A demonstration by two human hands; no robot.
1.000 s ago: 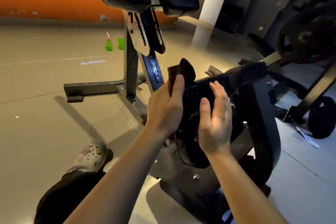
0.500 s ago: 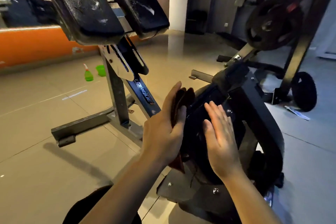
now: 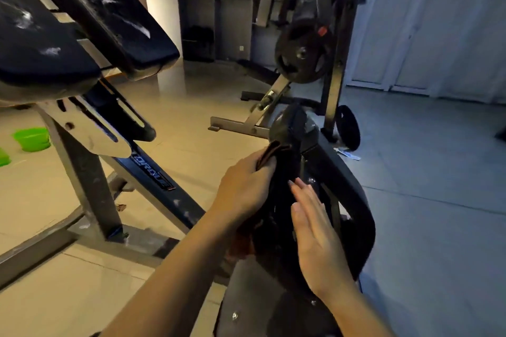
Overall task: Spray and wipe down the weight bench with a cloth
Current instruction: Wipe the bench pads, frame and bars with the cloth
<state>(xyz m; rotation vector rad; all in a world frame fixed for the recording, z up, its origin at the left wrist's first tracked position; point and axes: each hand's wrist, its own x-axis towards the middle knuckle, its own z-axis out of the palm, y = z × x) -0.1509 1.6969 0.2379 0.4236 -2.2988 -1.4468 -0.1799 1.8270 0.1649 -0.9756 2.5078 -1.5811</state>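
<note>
Since a second ago the left hand has slid the gripped brown cloth toward twelve o'clock up the bench's dark frame; right hand flat-fingered at three o'clock; loose cloth might snag on bolts

Soft brown cloth, scuffed matt black bench pads, glossy tiled floor
</note>
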